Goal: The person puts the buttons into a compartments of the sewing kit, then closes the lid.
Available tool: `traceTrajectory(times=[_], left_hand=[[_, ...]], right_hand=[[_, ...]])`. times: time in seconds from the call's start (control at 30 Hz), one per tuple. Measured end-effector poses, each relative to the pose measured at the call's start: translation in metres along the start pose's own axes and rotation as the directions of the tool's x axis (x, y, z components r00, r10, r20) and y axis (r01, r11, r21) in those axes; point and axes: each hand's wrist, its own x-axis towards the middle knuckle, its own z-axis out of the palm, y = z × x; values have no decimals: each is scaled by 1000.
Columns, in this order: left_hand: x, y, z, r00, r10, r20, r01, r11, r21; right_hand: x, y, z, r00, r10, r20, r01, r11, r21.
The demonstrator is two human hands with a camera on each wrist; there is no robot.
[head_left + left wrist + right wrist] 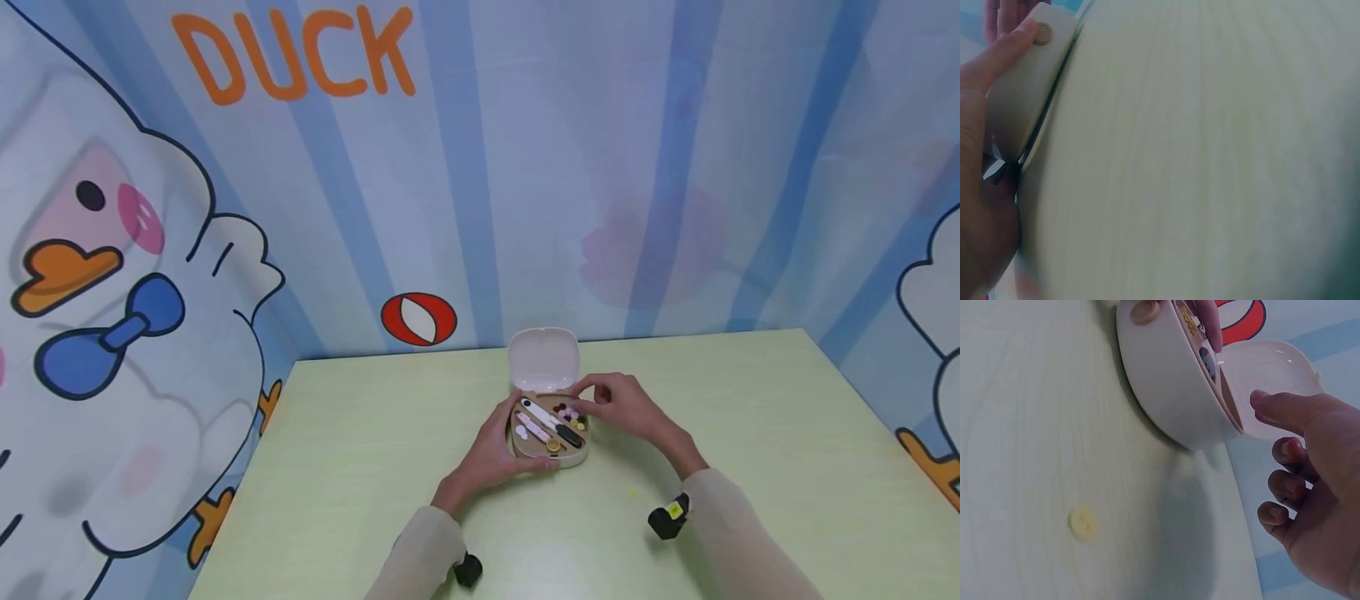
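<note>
A small white sewing box (573,457) stands on the table with its lid (543,360) tipped back. My left hand (491,450) grips the box from the left, its thumb along the front by a round tan button (1042,34). My right hand (622,406) reaches over the back right rim; its thumb and forefinger look apart near small pink, yellow and dark buttons (567,412). In the right wrist view, the thumb (1285,409) points at the box while other fingers bend loosely. Inside also lie a white-and-black pen-like tool (551,422) and a pink slim tool (533,427).
One loose yellow button (1082,523) lies on the pale table (360,467), to the right of the box and nearer the front. Behind the table hangs a blue-striped curtain (525,167) with a printed duck. Each wrist carries a black camera (667,518).
</note>
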Motion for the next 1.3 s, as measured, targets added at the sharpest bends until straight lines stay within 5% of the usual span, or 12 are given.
traceTrajectory(times=[0.37,0.9,1.3], left_hand=[[0,-1,-1,1000,-23,-13,23,1000,-4],[0,-1,-1,1000,-3,-12,3,1000,-20],[1,0,1,1000,-2,-9,2,1000,-30]], right_hand=[[-44,16,-25,993,-89,81,92,995,-27],[-97,30,-13,954,-96,285,85,995,49],[-111,36,-11,953,-187,239,163,980,117]])
